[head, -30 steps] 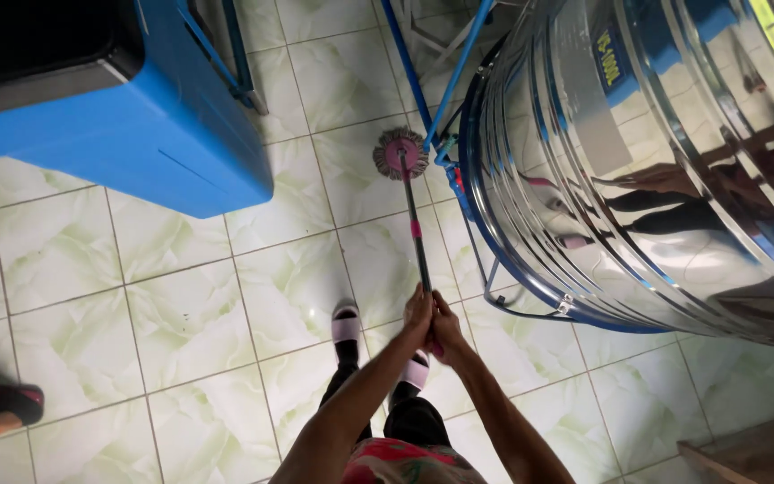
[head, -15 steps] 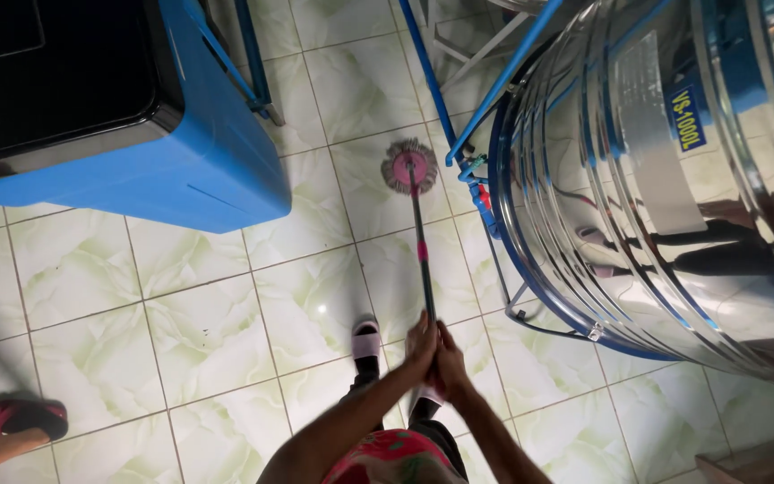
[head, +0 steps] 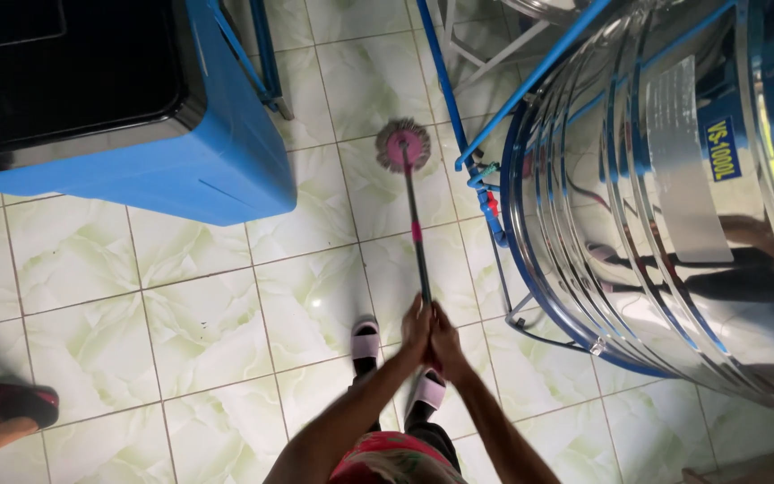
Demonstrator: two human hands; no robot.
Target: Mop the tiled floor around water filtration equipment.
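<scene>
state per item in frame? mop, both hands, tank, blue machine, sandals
mop: round head flat on the tiles, pole tilted up to the hands
left hand: shut on the pole
right hand: shut on the pole, touching the left hand
steel tank: lying in a blue frame
blue machine: dark lid shut
white sandals: on the feet, flat on the floor
red sandal: on another person's foot

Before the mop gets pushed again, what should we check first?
1. Both hands on the mop handle: left hand and right hand grip it together. Ok.
2. Mop head on the tiled floor: ok.
3. Blue pipe by the steel tank sits close beside the mop head: not ok.
4. Someone's red sandal far off: ok.
5. Floor wet or dry: cannot tell.
</scene>
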